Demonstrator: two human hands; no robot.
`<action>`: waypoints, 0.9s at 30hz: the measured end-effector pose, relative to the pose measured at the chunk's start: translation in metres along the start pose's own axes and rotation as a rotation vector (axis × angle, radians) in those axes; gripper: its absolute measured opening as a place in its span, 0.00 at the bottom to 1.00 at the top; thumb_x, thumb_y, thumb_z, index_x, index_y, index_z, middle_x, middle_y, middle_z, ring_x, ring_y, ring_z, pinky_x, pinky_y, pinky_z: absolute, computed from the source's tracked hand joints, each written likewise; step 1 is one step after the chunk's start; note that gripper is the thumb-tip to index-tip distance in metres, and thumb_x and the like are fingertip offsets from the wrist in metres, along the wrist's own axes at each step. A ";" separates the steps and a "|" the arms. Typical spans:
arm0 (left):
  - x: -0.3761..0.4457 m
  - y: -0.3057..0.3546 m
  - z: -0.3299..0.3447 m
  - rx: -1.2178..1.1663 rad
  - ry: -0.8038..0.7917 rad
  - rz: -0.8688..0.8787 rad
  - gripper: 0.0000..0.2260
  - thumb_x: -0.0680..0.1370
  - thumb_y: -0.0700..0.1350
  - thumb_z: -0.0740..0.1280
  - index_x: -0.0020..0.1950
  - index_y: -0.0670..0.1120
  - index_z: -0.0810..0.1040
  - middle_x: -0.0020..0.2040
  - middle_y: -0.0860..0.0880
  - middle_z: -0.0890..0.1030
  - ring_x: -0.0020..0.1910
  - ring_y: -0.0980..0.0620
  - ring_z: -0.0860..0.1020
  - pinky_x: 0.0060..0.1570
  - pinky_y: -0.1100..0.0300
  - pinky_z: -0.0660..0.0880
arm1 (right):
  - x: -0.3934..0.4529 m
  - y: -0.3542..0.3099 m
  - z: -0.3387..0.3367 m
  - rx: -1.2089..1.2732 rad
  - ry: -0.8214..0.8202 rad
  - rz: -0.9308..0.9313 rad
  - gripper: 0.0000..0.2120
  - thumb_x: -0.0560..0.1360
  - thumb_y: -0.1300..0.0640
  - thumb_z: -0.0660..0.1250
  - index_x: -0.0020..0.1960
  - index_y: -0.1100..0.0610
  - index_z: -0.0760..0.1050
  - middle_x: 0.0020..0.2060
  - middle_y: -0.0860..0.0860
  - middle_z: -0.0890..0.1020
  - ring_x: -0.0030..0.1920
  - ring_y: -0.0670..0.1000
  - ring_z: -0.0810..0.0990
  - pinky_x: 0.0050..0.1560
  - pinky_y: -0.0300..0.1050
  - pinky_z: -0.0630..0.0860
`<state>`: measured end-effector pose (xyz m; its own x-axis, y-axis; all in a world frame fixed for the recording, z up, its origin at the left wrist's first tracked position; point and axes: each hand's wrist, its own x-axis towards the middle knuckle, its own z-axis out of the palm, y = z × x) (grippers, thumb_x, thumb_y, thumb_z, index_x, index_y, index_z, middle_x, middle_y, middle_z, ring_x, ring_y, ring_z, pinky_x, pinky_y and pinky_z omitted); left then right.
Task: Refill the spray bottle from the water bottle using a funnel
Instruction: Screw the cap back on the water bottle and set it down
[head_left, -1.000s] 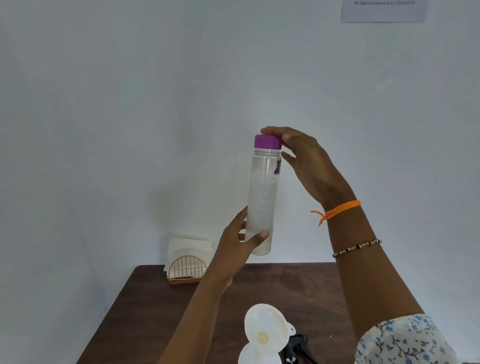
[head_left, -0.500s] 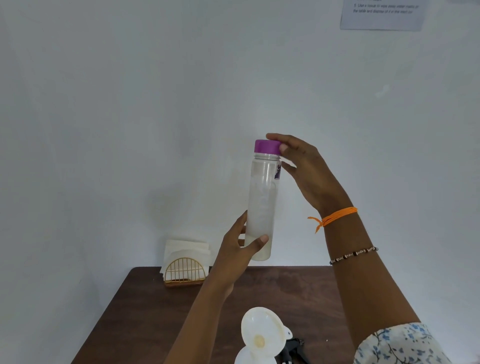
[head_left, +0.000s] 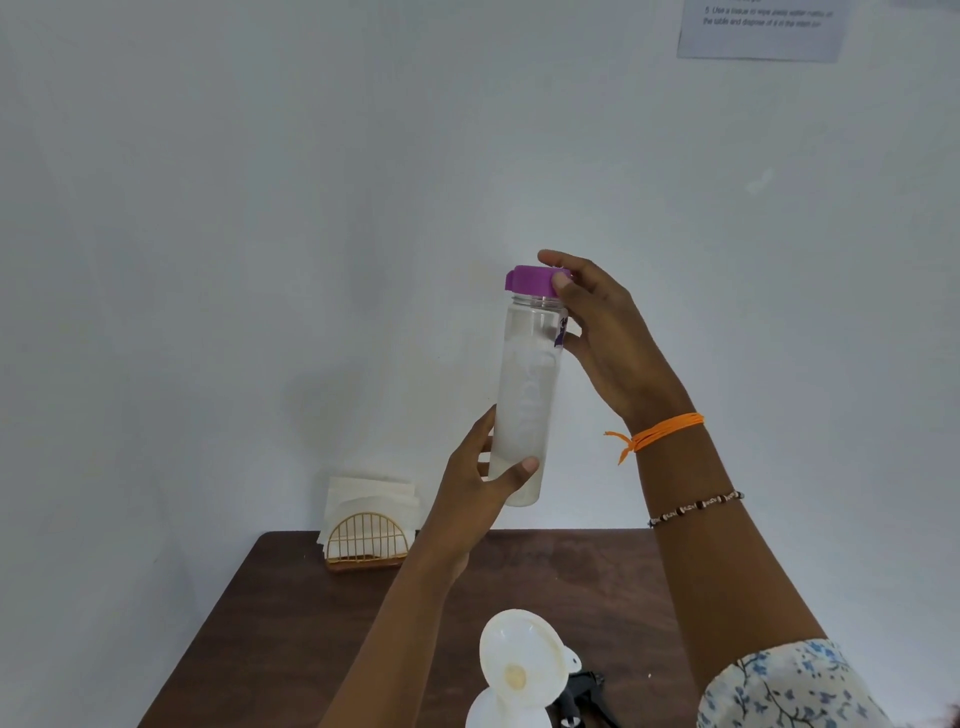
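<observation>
**A:** Where is the water bottle?

**B:** The clear water bottle (head_left: 527, 395) is held upright in the air, above the far half of a dark brown surface (head_left: 291, 623) and in front of a plain white wall (head_left: 260, 208). The left hand (head_left: 470, 493) grasps it near the base, thumb across the front and fingers curled behind. The bottle looks mostly filled with clear liquid.

**A:** And the other hand?

**B:** The right hand (head_left: 605, 338) is at the top. Its grip is closed around the purple cap (head_left: 532, 280), thumb on the near side and a fingertip reaching over the far edge. The cap sits on the neck; I cannot tell whether it is loosened. The right wrist wears an orange thread (head_left: 665, 431) and, lower on the forearm, a beaded bracelet (head_left: 696, 506). A floral sleeve (head_left: 789, 686) shows at the bottom right.

**A:** What is below?

**B:** At the bottom edge, a white funnel (head_left: 522, 660) stands with its wide mouth tilted toward the camera, seated on a white spray bottle (head_left: 488, 714) that is mostly cut off. Just beside it on the right lies a black trigger sprayer head (head_left: 584, 693). At the far left corner of the surface, against the wall, a gold wire holder (head_left: 366, 540) keeps white napkins (head_left: 371, 493) upright. A printed sheet (head_left: 763, 28) hangs on the wall at the upper right, its text too blurred to read.
</observation>
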<state>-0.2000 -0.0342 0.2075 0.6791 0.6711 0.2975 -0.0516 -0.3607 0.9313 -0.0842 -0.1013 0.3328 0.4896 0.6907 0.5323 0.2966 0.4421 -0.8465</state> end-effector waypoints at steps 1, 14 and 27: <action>0.000 0.001 0.001 0.000 0.003 0.001 0.28 0.73 0.52 0.69 0.70 0.58 0.61 0.61 0.58 0.70 0.56 0.54 0.74 0.57 0.57 0.74 | 0.001 0.000 0.002 -0.023 0.037 -0.018 0.12 0.78 0.57 0.61 0.61 0.53 0.72 0.53 0.48 0.77 0.50 0.47 0.77 0.52 0.49 0.77; 0.004 0.010 0.006 0.001 -0.003 0.003 0.29 0.74 0.51 0.69 0.72 0.56 0.62 0.60 0.58 0.70 0.54 0.55 0.74 0.54 0.61 0.72 | 0.006 -0.005 0.000 0.326 0.018 0.059 0.10 0.79 0.59 0.57 0.57 0.57 0.73 0.50 0.51 0.77 0.48 0.48 0.75 0.44 0.39 0.72; -0.001 0.005 -0.001 -0.005 -0.059 0.013 0.26 0.74 0.50 0.68 0.69 0.57 0.64 0.63 0.56 0.72 0.52 0.55 0.76 0.57 0.57 0.74 | 0.007 -0.001 0.001 0.507 0.041 0.178 0.16 0.79 0.57 0.59 0.65 0.61 0.69 0.51 0.54 0.77 0.50 0.51 0.76 0.44 0.40 0.76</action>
<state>-0.2017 -0.0357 0.2123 0.7201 0.6270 0.2972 -0.0646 -0.3659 0.9284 -0.0818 -0.0963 0.3375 0.5309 0.7615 0.3719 -0.2221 0.5485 -0.8061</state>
